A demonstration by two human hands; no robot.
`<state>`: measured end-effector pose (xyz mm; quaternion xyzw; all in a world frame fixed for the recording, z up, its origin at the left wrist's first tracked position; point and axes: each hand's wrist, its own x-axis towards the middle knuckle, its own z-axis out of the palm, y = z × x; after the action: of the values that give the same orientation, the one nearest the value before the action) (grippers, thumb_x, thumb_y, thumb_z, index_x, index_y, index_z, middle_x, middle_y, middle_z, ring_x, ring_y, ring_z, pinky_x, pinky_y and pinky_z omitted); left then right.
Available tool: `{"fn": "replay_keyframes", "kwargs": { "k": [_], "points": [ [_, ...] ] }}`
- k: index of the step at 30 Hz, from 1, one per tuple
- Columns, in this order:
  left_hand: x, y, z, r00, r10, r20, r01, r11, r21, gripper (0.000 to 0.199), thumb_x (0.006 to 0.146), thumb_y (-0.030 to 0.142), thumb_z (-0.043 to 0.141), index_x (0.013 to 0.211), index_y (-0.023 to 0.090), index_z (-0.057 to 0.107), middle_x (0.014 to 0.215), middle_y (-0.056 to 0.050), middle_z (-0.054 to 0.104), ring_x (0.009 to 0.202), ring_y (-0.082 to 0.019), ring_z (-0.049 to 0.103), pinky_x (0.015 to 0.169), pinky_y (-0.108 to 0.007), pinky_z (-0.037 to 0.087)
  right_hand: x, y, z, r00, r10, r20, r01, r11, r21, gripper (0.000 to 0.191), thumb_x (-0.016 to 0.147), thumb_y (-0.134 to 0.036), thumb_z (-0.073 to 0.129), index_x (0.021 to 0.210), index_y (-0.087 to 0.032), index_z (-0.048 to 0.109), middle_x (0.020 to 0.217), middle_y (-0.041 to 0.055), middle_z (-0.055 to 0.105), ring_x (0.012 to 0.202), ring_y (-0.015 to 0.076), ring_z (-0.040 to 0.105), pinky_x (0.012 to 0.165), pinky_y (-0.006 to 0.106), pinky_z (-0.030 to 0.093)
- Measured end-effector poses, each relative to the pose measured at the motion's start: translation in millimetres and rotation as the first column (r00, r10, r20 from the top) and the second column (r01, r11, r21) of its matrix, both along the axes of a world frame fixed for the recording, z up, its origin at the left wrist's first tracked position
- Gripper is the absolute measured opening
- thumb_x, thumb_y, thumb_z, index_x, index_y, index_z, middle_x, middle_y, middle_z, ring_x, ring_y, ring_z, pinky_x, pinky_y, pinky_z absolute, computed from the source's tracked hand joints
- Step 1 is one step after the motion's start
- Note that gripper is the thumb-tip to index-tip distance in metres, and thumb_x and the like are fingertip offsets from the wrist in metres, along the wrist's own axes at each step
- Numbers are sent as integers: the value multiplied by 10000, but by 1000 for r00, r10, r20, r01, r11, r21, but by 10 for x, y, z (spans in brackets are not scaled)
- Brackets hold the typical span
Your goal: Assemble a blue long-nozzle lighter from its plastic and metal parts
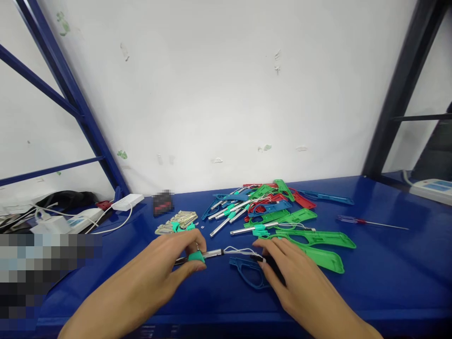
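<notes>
My left hand (pixel 180 259) is closed, pinching a slim metal lighter tube (pixel 213 254) by its teal trigger piece (pixel 196 256). White wires (pixel 237 251) run from the tube's black-collared end towards my right hand (pixel 287 268). Its thumb and fingers are closed around a small dark piece (pixel 258 258) at the wires' end, partly hidden by the fingers. Below and beside it a blue plastic handle half (pixel 249 273) with a looped guard lies on the table, its right end covered by the hand. Green handle halves (pixel 323 239) rest just right of my right hand.
Behind my hands are a heap of metal tubes (pixel 221 226) and coloured shells, and a pile of pale metal parts (pixel 181 219). A screwdriver (pixel 370 222) lies at right on the blue table (pixel 395 282). White power strips and cables (pixel 83 219) fill the left side.
</notes>
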<state>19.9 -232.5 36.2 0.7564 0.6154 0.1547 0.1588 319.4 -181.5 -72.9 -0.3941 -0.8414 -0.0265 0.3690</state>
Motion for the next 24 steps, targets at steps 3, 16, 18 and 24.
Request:
{"fn": "replay_keyframes", "kwargs": {
  "k": [3,16,18,24],
  "points": [
    [67,-17,-15,999,-33,14,34,999,-20,184,1055,503,587,1133,379,699,1195,22,757,1092,-261,688,938,-355,534,4,-3,-6,1000,1,-25,-1,1000,-4,357,1080,-216,454,1392,-259,621,1187,99,807,1076,284,790,904,470,660],
    [270,-22,24,999,-47,22,46,998,41,180,1083,524,549,1146,419,681,1171,67,763,1080,-250,688,933,-356,523,31,-148,194,991,66,-116,-51,991,125,375,1054,-296,598,1428,-315,588,1343,87,745,1238,298,711,1047,507,589],
    [327,-25,31,997,-67,39,65,996,68,159,1079,547,562,1140,450,673,1191,89,755,1103,-244,684,955,-352,530,55,-165,241,982,113,-152,-84,979,185,362,1059,-288,608,1419,-315,597,1324,70,760,1240,275,714,1066,464,571],
    [534,-70,45,981,-177,84,166,978,128,135,1089,520,560,1096,463,682,1122,80,764,996,-250,700,872,-351,575,160,-260,428,965,155,-212,-115,975,190,202,1088,-289,610,1272,-350,664,1152,-12,822,1081,203,780,1119,391,530]
  ]
}}
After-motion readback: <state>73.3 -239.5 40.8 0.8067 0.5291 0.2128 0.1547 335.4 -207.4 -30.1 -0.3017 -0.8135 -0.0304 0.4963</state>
